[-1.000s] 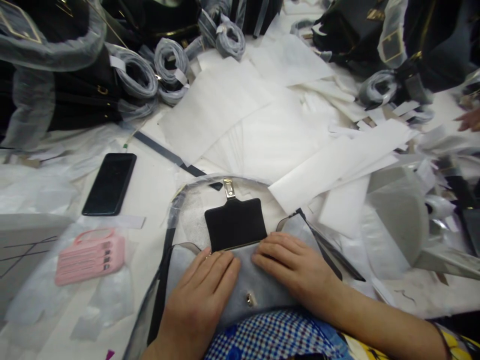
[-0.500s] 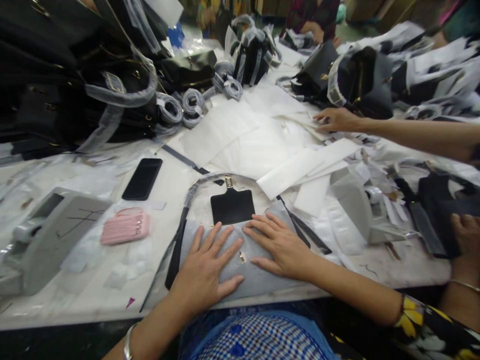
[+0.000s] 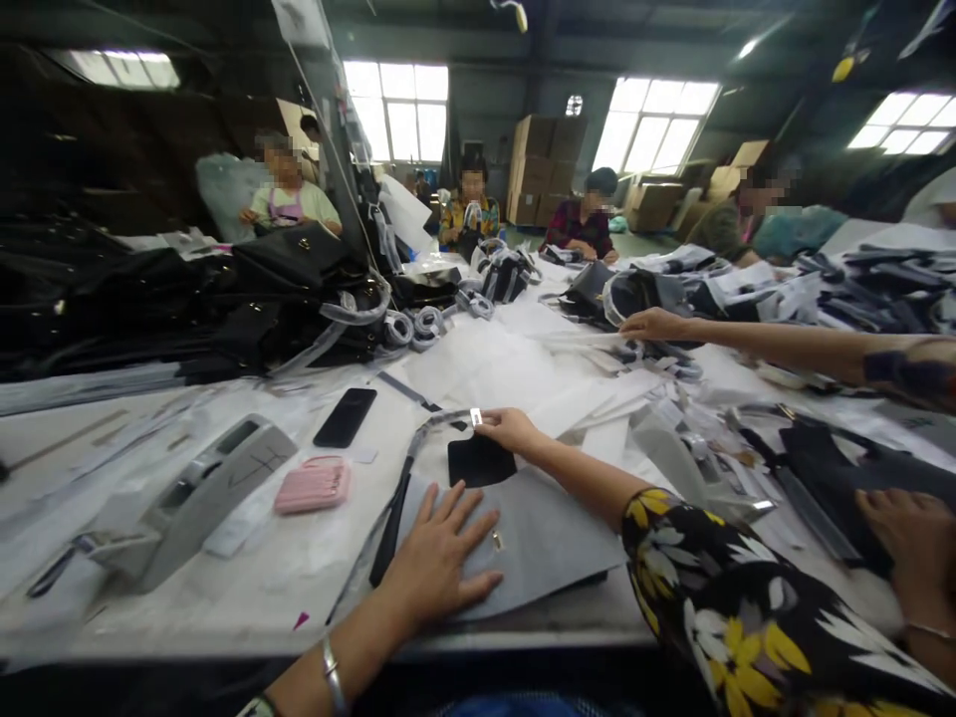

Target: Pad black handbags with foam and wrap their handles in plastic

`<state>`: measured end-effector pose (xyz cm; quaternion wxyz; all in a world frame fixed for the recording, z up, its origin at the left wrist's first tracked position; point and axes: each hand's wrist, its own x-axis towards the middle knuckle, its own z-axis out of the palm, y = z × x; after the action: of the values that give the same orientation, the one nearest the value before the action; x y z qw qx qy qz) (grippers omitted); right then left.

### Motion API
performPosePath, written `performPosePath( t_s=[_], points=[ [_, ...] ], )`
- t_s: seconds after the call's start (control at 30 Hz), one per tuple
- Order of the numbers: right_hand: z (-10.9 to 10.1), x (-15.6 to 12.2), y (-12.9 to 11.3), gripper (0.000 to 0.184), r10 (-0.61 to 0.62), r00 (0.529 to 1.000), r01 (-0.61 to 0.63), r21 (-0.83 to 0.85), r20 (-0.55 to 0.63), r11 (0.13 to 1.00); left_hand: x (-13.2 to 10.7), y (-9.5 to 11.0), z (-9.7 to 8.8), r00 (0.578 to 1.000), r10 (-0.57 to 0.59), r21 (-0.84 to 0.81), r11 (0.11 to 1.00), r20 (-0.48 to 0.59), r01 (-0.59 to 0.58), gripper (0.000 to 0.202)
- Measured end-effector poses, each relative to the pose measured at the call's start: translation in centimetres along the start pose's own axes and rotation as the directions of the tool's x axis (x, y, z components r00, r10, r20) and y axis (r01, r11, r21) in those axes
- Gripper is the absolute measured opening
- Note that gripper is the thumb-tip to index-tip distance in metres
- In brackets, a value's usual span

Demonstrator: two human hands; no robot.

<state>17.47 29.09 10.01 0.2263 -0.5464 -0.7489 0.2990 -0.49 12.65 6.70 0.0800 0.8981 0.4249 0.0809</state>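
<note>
A black handbag (image 3: 386, 543) lies flat on the table before me, most of it under a pale grey sheet (image 3: 553, 538). A small gold lock (image 3: 497, 541) shows through the sheet. My left hand (image 3: 446, 543) presses flat on the sheet, fingers spread. Above it, my right hand (image 3: 506, 430) has its fingers closed at the metal clasp (image 3: 476, 417) at the tip of the bag's black flap tab (image 3: 478, 463). The bag's plastic-wrapped handle (image 3: 433, 426) arches behind the tab.
Left of the bag are a pink pouch (image 3: 312, 485), a phone (image 3: 345, 418) and a grey tape dispenser (image 3: 201, 498). White sheets (image 3: 478, 363) spread behind it. Black bags (image 3: 291, 264) pile up at left. A co-worker's arm (image 3: 777, 344) reaches in from the right.
My right hand has left the sheet and moved up to the clasp on the flap tab. My left hand stays flat on the sheet. The view has tilted up, showing more of the room.
</note>
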Motion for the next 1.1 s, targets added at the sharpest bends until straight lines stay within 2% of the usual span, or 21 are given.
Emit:
performPosePath(
  t_s=[0.13,0.2,0.23,0.3,0.37,0.53,0.67,0.8,0.87,0.93,1.0,1.1],
  points=[
    [-1.5,-4.5,-0.1,0.031,-0.093,0.996,0.093,0.125,-0.009,0.988,-0.1,0.0,0.3,0.994,0.015,-0.004,1.000,-0.111,-0.015,0.065],
    [-2.1,-7.6,0.0,0.026,-0.203,0.979,0.200,0.145,0.005,0.969,-0.2,0.0,0.3,0.988,0.004,-0.029,1.000,-0.151,-0.008,0.064],
    [-2.2,-9.0,0.1,0.025,-0.287,0.958,0.282,0.139,0.022,0.949,-0.2,0.1,0.3,0.987,-0.003,-0.048,0.999,-0.163,-0.005,0.064],
    [-2.0,-11.3,0.6,0.029,-0.464,0.883,0.457,0.101,0.069,0.884,-0.3,0.3,0.2,0.984,-0.015,-0.084,0.996,-0.179,0.000,0.065],
    [-1.5,-12.9,1.6,0.035,-0.577,0.810,0.575,0.049,0.108,0.816,-0.3,0.4,0.2,0.981,-0.029,-0.101,0.995,-0.194,0.009,0.064],
    [0.3,-14.2,4.4,0.035,-0.707,0.704,0.710,-0.042,0.069,0.703,-0.4,0.5,0.4,0.975,-0.012,-0.071,0.998,-0.224,-0.003,0.060],
    [1.0,-14.5,5.3,0.032,-0.785,0.618,0.782,-0.135,0.039,0.609,-0.9,0.8,0.8,0.957,0.010,0.028,1.000,-0.289,-0.002,0.060],
    [1.4,-14.6,5.7,0.031,-0.793,0.606,0.784,-0.207,0.053,0.585,-1.7,1.9,1.1,0.893,0.104,0.199,0.980,-0.438,-0.016,0.051],
    [1.7,-14.5,6.0,0.030,-0.795,0.605,0.785,-0.204,0.046,0.586,-2.0,2.5,1.4,0.855,0.235,0.248,0.960,-0.462,-0.130,0.039],
    [2.1,-14.4,6.3,0.028,-0.793,0.607,0.784,-0.190,0.042,0.590,-2.3,2.9,1.7,0.832,0.352,0.235,0.933,-0.429,-0.273,0.037],
    [2.3,-14.3,6.4,0.027,-0.781,0.621,0.776,-0.188,0.060,0.602,-2.5,3.2,2.2,0.840,0.374,0.184,0.927,-0.393,-0.326,0.040],
    [2.1,-14.1,5.8,0.026,-0.733,0.667,0.739,-0.244,0.136,0.628,-2.6,3.2,2.8,0.875,0.288,0.128,0.957,-0.389,-0.259,0.047]
  ],
)
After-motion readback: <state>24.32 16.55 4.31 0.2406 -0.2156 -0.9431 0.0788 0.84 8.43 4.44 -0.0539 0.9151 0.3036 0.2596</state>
